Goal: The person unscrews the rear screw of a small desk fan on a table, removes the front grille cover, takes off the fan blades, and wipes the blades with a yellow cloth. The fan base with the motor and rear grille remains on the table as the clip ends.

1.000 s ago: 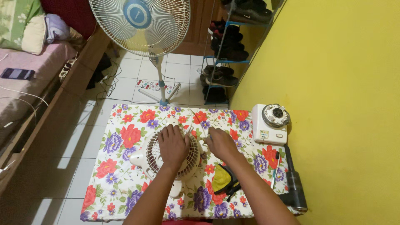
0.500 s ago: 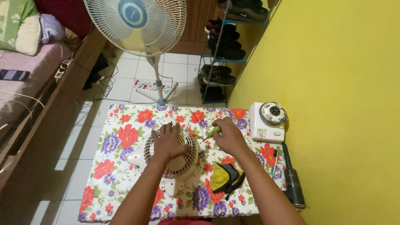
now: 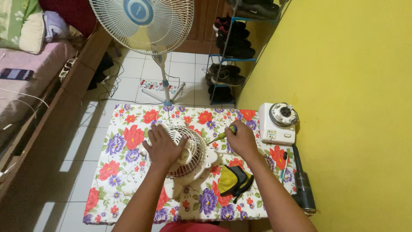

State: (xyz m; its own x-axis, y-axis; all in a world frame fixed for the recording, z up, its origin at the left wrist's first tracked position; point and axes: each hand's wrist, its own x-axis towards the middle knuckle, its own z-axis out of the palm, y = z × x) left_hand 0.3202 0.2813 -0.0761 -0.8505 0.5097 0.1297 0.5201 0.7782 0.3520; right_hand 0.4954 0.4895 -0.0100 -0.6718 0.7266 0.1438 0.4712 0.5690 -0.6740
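A tall white pedestal fan stands on the tiled floor. Right of it sits a shoe rack; nearer, a flowered tablecloth carries a white dial box and yellow-black pouch.

A yellow wall, white floor tiles, a shoe rack and a bed.

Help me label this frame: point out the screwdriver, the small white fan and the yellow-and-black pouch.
screwdriver [image 3: 219, 136], head view, on its shaft left of the right hand.
small white fan [image 3: 193, 150], head view, on the round grille beside the left hand.
yellow-and-black pouch [image 3: 229, 180], head view, on its yellow face.
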